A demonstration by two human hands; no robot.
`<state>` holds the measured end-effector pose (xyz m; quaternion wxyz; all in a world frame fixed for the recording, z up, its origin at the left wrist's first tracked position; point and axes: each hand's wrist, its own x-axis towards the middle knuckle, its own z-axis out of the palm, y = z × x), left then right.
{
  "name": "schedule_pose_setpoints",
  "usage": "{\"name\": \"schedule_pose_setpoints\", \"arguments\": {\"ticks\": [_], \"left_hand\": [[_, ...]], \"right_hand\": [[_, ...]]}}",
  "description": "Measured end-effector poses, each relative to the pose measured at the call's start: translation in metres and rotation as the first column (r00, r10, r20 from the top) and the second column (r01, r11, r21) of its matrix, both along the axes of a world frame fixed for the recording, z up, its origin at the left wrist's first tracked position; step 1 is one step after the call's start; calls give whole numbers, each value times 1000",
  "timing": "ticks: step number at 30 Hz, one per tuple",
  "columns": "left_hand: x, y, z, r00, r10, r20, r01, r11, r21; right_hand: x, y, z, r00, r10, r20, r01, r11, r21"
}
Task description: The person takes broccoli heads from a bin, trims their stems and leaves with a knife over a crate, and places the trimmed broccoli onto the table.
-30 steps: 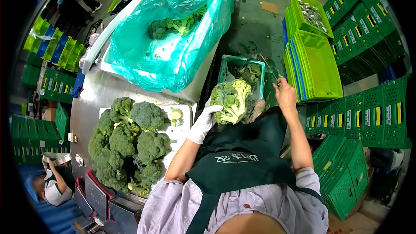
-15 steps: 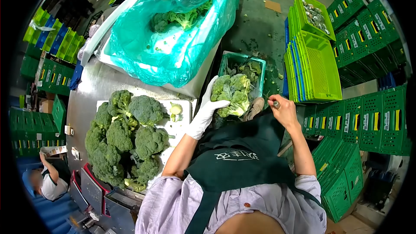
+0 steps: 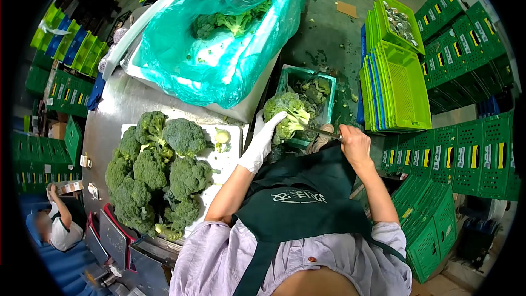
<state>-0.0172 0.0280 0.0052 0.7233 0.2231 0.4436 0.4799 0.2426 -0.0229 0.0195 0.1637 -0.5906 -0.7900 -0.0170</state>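
Broccoli (image 3: 285,111), a single head tipped on its side with its pale stem facing right, was in the wearer's left hand (image 3: 267,134), over the near end of an open crate (image 3: 332,94) with leafy scraps (image 3: 313,90) in it. That hand, in a white glove, was partly closed round the head, its thumb lying across the florets and some of its fingers hidden. Bare, the right hand (image 3: 356,145) was curled firmly round the handle of a knife (image 3: 322,131), whose blade pointed left to the stem; whether it had cut in was too small to tell. Left of the glove, a heap of heads (image 3: 149,169) sat on a white board (image 3: 232,158), with a trimmed stump (image 3: 222,137) near its far right corner. Beyond, a green plastic bag (image 3: 164,57) lined a white box (image 3: 250,104), with several pieces (image 3: 234,23) inside. Stacked yellow-green crates (image 3: 408,87) stood to the right.
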Motion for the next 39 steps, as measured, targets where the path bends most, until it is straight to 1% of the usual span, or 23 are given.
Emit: {"name": "schedule_pose_setpoints", "arguments": {"ticks": [2, 3, 6, 7, 9, 11, 12, 13, 15, 17, 19, 21, 22, 23, 25, 26, 29, 31, 33, 35, 36, 37, 39], "left_hand": [[1, -2, -7, 996, 39, -83, -40, 999, -5], [1, -1, -13, 996, 37, -86, -38, 999, -5], [3, -1, -29, 990, 75, -119, -73, 997, 25], [1, 0, -31, 992, 58, -110, -60, 998, -10], [3, -2, -35, 994, 42, -98, -47, 998, -43], [7, -13, -40, 996, 30, -84, -38, 994, -100], [7, -16, -40, 992, 40, -122, -48, 997, -66], [6, -18, -47, 994, 81, -72, -81, 997, 3], [1, -20, -44, 994, 97, -43, -96, 995, 33], [-1, -16, -40, 993, 113, -47, -105, 983, 153], [-1, -15, -28, 989, 116, -87, -95, 972, 214], [-1, -10, -29, 989, 109, -97, -80, 961, 263], [-1, -9, -30, 990, 98, -104, -62, 950, 305], [0, -9, -31, 990, 97, -105, -61, 951, 303], [2, -9, -30, 990, 92, -103, -57, 951, 304], [4, -11, -27, 991, 89, -103, -54, 952, 303], [10, -13, -12, 993, 70, -90, -39, 951, 307], [11, -13, -11, 992, 49, -115, -21, 972, 235], [10, -13, -10, 994, 35, -99, -12, 974, 227], [8, -14, -9, 998, 12, -65, 2, 978, 209], [8, -14, -5, 999, 14, -30, -7, 973, 232], [4, -15, -1, 1000, 14, -28, -7, 972, 233], [-8, -17, 15, 984, -120, -131, 146, 966, 213]], "right_hand": [[0, 4, -2, 989, -41, 141, 37, 999, 31], [-1, 5, -5, 989, -43, 138, 39, 999, 31], [-4, 11, -11, 956, -131, 264, 126, 991, 36], [-2, 18, -17, 955, -136, 264, 131, 991, 37], [8, 40, -41, 805, -381, 455, 449, 893, -46], [45, 60, -57, 846, -398, 355, 466, 875, -129], [47, 62, -51, 871, -399, 285, 460, 866, -194], [46, 56, -48, 892, -396, 219, 446, 852, -273], [39, 51, -48, 890, -415, 188, 455, 824, -337], [28, 39, -40, 926, -377, -5, 349, 861, -370], [18, 31, -36, 936, -330, -119, 268, 892, -364], [9, 26, -29, 914, -350, -205, 231, 865, -446], [9, 26, -32, 887, -312, -342, 131, 878, -461], [6, 25, -33, 886, -314, -342, 132, 877, -463], [-10, 22, -29, 613, -365, -701, -77, 855, -512], [-17, 20, -17, 503, -453, -736, -145, 795, -589], [-32, 19, -4, 252, -595, -763, -363, 673, -645], [-42, 19, -12, 214, -579, -787, -344, 709, -615], [-48, 18, -13, 186, -573, -799, -341, 725, -599], [-47, 18, -12, -13, -682, -732, -399, 674, -621], [-46, 19, -11, -11, -679, -734, -398, 676, -620], [-45, 20, -10, -69, -703, -708, -427, 662, -616], [-43, 19, -7, -182, -745, -642, -486, 636, -600]]}}
